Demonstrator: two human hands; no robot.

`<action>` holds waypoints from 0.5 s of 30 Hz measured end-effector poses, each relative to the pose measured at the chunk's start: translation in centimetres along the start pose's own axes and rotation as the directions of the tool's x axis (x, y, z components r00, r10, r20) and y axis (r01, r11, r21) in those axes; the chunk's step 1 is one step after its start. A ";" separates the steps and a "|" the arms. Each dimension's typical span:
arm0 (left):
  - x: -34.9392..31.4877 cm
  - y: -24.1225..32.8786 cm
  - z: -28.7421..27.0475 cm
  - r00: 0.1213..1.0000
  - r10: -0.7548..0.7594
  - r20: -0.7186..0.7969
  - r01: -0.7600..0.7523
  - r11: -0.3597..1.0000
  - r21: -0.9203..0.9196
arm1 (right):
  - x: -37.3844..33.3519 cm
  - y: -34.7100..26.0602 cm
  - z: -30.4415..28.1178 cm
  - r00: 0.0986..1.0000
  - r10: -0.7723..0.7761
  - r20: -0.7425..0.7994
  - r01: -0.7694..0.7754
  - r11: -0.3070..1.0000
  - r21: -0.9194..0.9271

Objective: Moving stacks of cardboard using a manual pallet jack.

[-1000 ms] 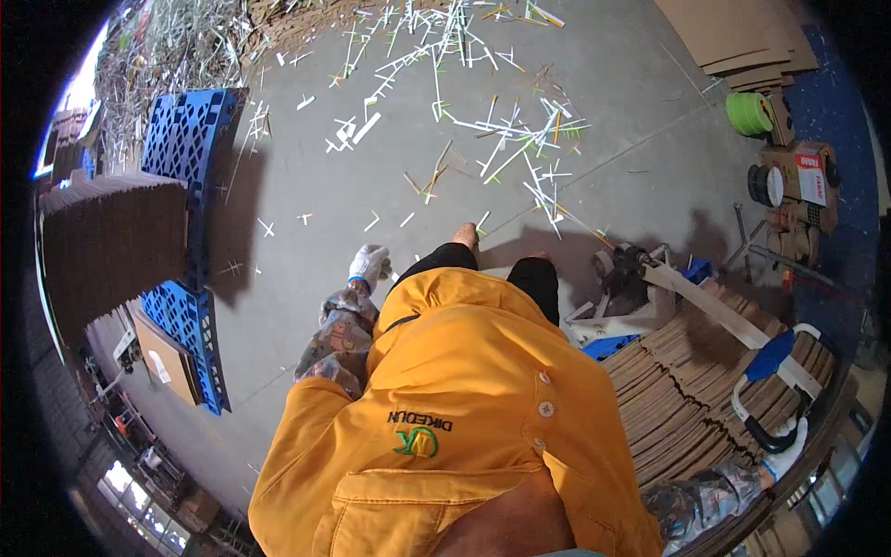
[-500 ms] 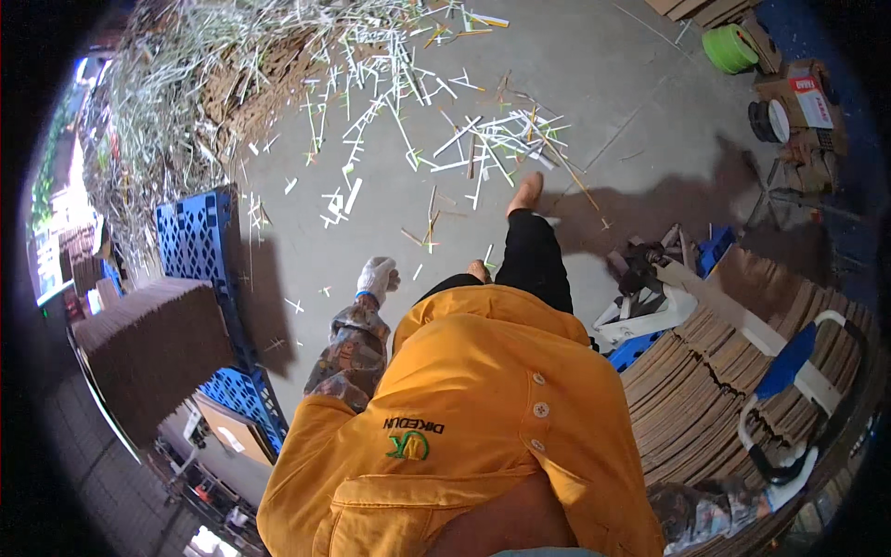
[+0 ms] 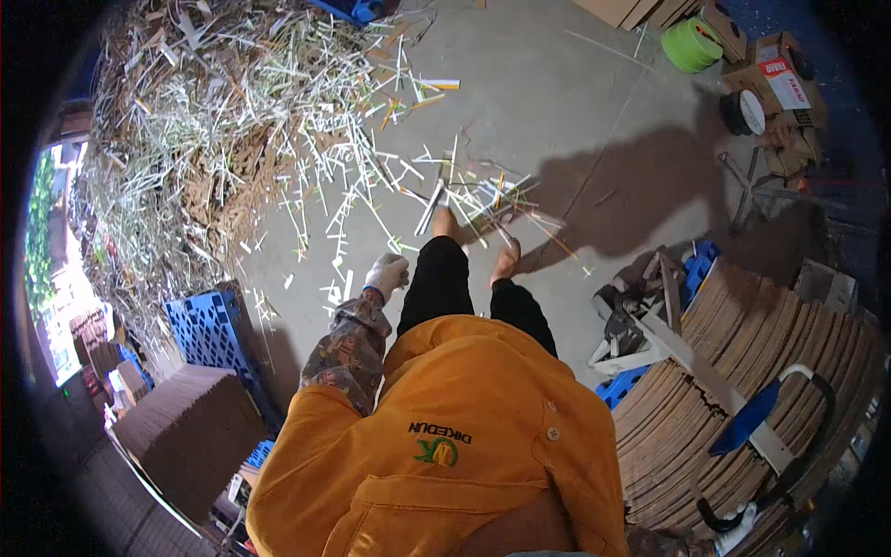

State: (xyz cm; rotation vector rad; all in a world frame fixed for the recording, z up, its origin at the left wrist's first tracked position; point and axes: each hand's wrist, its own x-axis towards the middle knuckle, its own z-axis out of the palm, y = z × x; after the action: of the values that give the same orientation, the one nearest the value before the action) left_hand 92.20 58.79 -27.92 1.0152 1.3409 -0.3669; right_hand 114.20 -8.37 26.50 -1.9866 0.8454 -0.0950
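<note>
My left hand, in a white glove with a patterned sleeve behind it, hangs over the floor left of my legs. Its fingers are curled in, and I see nothing in them. At the lower right, my gloved right hand is closed at the end of a looped black-and-white handle; its fingers are partly hidden by the dim rim. The handle joins a blue panel and a long white bar, like a pallet jack's. Under the bar lies a stack of brown cardboard sheets.
A heap of paper strips covers the far left, with loose strips round my bare feet. A blue plastic pallet and another cardboard stack stand left. A green spool and boxes are at the far right.
My feet have stepped forward, closer to the scattered strips. The heap and left pallet sit lower in the view. My right hand has shifted down and inward with the handle; the left stays curled.
</note>
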 end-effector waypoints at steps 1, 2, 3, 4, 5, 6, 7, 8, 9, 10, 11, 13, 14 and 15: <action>0.9 1.4 -1.1 1.000 0.024 -0.008 -0.024 1.000 0.006 | 0.7 1.4 -0.6 0.998 0.028 0.056 -0.031 0.999 0.040; 1.5 2.9 -2.2 0.999 0.040 -0.006 -0.040 0.999 -0.003 | 3.1 3.9 -2.5 0.998 0.031 0.061 -0.035 0.997 0.068; 2.5 4.2 -2.9 0.998 0.052 0.017 -0.052 0.999 -0.005 | 4.3 6.3 -4.9 0.997 -0.039 0.061 0.042 0.998 -0.040; 5.1 4.2 -3.1 0.998 0.041 0.045 -0.043 0.998 0.037 | 6.6 7.5 -10.1 0.991 -0.124 0.053 0.131 0.974 -0.187; 6.9 3.7 -3.7 0.996 0.028 0.087 -0.031 0.999 0.032 | 7.3 7.6 -14.9 0.977 -0.204 0.058 0.211 0.917 -0.337; 7.8 5.3 -3.5 0.995 0.061 0.075 -0.064 0.997 0.046 | 8.5 10.3 -13.0 0.981 -0.193 -0.001 0.184 0.936 -0.300; 12.9 -0.6 -2.5 0.982 -0.042 0.186 0.067 0.990 -0.126 | 8.9 -3.7 -19.3 0.711 0.432 -0.556 -0.525 0.851 -0.010; 11.9 4.0 -5.1 0.990 0.073 0.122 -0.062 0.994 -0.090 | 9.0 6.7 -14.6 0.667 0.559 -0.493 -0.592 0.799 0.106; 13.6 6.0 -7.5 0.981 0.125 0.147 -0.108 0.987 -0.120 | 6.7 8.3 -12.9 0.765 0.498 -0.409 -0.525 0.849 0.052; 14.0 9.2 -9.7 0.961 0.213 0.174 -0.185 0.969 -0.162 | 4.0 11.0 -6.3 0.836 0.460 -0.299 -0.468 0.882 0.048; 13.2 9.9 -11.4 0.981 0.188 0.045 -0.173 0.957 -0.234 | 2.1 7.7 2.1 0.915 0.347 -0.204 -0.357 0.934 -0.013; 15.0 12.3 -14.6 0.975 0.221 -0.025 -0.222 0.965 -0.142 | -1.4 1.6 14.2 0.996 0.087 -0.030 -0.090 0.989 -0.118; 17.5 14.5 -14.8 0.973 0.220 0.071 -0.208 0.967 -0.150 | -4.1 -0.3 16.4 0.999 -0.039 0.022 0.042 0.986 -0.160; 19.4 15.3 -15.4 0.968 0.228 0.107 -0.216 0.970 -0.115 | -3.1 0.7 15.3 0.995 -0.102 0.022 0.104 0.978 -0.182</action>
State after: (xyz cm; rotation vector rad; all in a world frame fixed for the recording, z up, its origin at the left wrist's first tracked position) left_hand 98.76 85.27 -38.13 1.0293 1.1142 -0.1844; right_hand 117.39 4.56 18.31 -2.2014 0.7661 -0.0665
